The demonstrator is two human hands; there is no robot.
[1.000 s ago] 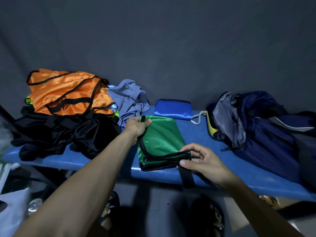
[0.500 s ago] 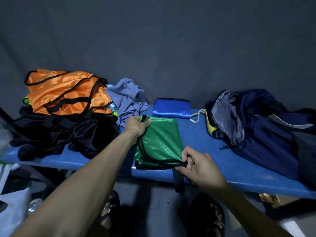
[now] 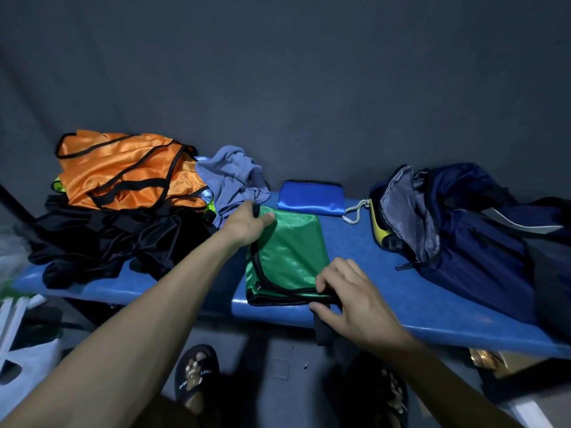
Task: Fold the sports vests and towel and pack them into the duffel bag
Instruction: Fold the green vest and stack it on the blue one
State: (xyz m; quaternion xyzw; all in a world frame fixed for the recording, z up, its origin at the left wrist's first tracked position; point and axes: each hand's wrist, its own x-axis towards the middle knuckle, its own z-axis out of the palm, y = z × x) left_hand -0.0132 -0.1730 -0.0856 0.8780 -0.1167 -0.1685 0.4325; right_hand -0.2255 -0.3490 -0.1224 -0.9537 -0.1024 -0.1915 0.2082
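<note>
A green sports vest (image 3: pixel 290 251) with black trim lies folded into a rectangle on the blue bench (image 3: pixel 401 301). My left hand (image 3: pixel 247 225) pinches its far left corner. My right hand (image 3: pixel 349 299) grips its near right edge, where a black strap hangs over the bench front. The navy duffel bag (image 3: pixel 463 233) sits open at the right, its grey lining showing. An orange vest (image 3: pixel 123 171) tops a heap with black vests (image 3: pixel 108 242) under it. A grey-blue towel (image 3: pixel 234 180) lies crumpled beside the heap. A folded blue vest (image 3: pixel 310 197) rests at the back.
A dark grey wall (image 3: pixel 278 72) stands right behind the bench. My feet in black slippers (image 3: pixel 197 375) are on the floor below. White bags (image 3: pixel 21 375) lie at lower left, and a box (image 3: pixel 506 366) sits under the bench at right.
My right hand has closed over the green vest's near right edge and pressed the loose strap in. My left hand stays on the far corner.
</note>
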